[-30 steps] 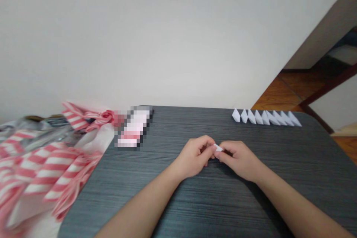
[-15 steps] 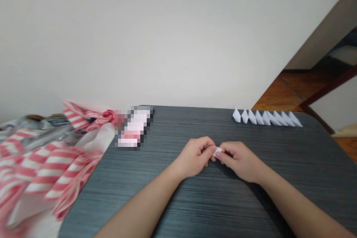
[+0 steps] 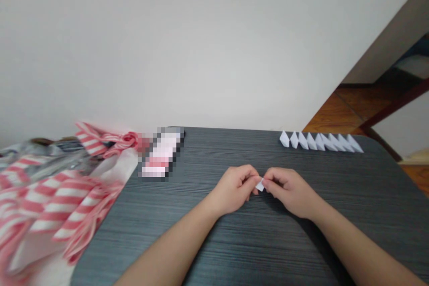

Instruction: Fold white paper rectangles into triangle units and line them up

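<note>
A small folded piece of white paper is pinched between my two hands, just above the dark wood-grain table. My left hand grips its left side with thumb and fingers closed. On the other side my right hand pinches the upper right part between thumb and forefinger. The fingers cover much of the paper, so its full shape is hidden. Beyond my right hand, several folded white paper pieces stand in a slanting, closely spaced row near the table's far edge.
A pixelated, phone-like flat object lies at the table's far left. Red-and-white striped cloth is heaped beside the left edge. A pale wall rises behind the table, and wooden floor shows at the right.
My right fingers have shifted up slightly on the folded paper, and more of its lower corner now shows, pointing down. My left hand has hardly moved.
</note>
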Action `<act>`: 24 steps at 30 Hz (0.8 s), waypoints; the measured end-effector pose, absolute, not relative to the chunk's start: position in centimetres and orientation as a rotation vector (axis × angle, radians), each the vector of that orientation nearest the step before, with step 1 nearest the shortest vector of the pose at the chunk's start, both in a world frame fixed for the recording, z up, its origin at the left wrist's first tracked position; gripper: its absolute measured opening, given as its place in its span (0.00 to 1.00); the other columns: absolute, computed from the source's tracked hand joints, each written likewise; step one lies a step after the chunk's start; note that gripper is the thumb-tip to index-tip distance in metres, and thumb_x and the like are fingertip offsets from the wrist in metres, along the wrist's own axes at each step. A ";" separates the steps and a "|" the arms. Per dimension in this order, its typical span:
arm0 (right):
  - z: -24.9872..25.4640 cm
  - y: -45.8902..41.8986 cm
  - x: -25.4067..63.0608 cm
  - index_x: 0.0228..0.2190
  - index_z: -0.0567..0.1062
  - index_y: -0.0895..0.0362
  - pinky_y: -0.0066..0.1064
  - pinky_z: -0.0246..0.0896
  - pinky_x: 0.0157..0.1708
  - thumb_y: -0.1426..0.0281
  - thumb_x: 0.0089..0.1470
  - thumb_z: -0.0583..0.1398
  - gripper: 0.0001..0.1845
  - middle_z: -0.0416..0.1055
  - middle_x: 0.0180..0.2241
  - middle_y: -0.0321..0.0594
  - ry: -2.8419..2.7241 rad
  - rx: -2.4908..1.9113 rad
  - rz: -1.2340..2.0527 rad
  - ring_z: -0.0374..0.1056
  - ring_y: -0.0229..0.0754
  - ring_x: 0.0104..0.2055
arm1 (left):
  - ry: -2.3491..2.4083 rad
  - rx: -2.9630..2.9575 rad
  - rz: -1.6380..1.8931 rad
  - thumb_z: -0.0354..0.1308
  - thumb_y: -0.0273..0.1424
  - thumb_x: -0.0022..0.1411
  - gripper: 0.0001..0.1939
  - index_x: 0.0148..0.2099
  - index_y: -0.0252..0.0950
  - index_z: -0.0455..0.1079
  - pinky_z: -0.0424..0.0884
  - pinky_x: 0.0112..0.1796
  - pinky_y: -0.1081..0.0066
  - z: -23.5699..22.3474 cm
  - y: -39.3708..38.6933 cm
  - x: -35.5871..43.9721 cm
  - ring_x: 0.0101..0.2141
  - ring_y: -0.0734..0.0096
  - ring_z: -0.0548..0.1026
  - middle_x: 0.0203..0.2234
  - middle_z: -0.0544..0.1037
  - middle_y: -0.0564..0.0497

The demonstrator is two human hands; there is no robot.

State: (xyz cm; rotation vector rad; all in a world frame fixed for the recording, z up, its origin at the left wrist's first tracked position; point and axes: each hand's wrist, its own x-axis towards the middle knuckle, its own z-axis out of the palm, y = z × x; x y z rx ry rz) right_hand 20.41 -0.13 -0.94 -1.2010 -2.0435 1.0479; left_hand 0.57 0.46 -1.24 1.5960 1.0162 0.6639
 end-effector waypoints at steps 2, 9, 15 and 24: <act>-0.9 -0.1 20.5 0.25 0.72 0.56 0.26 0.53 0.27 0.69 0.61 0.57 0.13 0.67 0.22 0.31 -2.007 -1.206 1.052 0.61 0.35 0.25 | 1.010 1.580 0.682 0.51 0.36 0.68 0.13 0.34 0.34 0.68 0.63 0.22 0.78 -1.3 0.5 0.6 0.19 0.79 0.68 0.24 0.76 0.53; -1.0 -0.2 20.5 0.24 0.71 0.57 0.26 0.53 0.26 0.70 0.61 0.57 0.13 0.66 0.21 0.31 -1.953 -1.224 1.069 0.60 0.35 0.24 | 1.010 1.669 0.683 0.49 0.37 0.70 0.17 0.31 0.34 0.69 0.62 0.24 0.78 -1.4 0.5 0.3 0.19 0.79 0.67 0.19 0.73 0.54; -1.5 0.0 20.5 0.27 0.73 0.56 0.28 0.56 0.29 0.69 0.61 0.57 0.10 0.69 0.25 0.34 -1.970 -1.206 1.078 0.63 0.37 0.28 | 1.007 1.757 0.656 0.48 0.36 0.70 0.17 0.31 0.34 0.69 0.63 0.25 0.79 -1.2 0.6 0.3 0.20 0.79 0.68 0.20 0.73 0.54; -1.2 0.1 20.5 0.26 0.74 0.56 0.27 0.56 0.29 0.70 0.60 0.59 0.11 0.70 0.23 0.33 -1.977 -1.211 1.028 0.64 0.36 0.27 | 0.989 1.818 0.674 0.49 0.34 0.70 0.15 0.33 0.34 0.70 0.64 0.27 0.79 -1.0 0.5 0.3 0.22 0.79 0.70 0.23 0.75 0.54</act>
